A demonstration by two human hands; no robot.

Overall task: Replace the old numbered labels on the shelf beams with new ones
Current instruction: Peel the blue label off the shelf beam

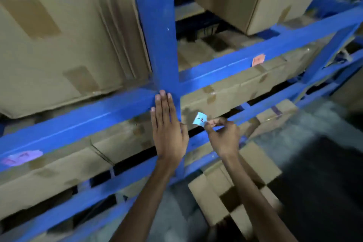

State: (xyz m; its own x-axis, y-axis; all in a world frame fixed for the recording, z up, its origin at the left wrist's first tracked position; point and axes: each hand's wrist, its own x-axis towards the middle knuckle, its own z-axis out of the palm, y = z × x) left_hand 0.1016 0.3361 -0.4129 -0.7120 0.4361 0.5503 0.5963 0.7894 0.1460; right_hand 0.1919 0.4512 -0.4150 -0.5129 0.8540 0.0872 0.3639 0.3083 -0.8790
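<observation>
My left hand [168, 127] lies flat, fingers together, on the blue upright post [155, 25] where it meets the horizontal shelf beam [82, 122]. My right hand [223, 137] pinches a small light-blue label [200, 119] with a dark handwritten number, held just right of the post and off the beam. An orange label [258, 60] is stuck on the beam section to the right. A purple label [21, 157] sits on the beam at far left.
Cardboard boxes [64, 49] fill the shelves above and below the beams. More boxes [225, 192] stand on the lower level and grey floor at the lower right. A diagonal blue brace [330, 53] crosses at right.
</observation>
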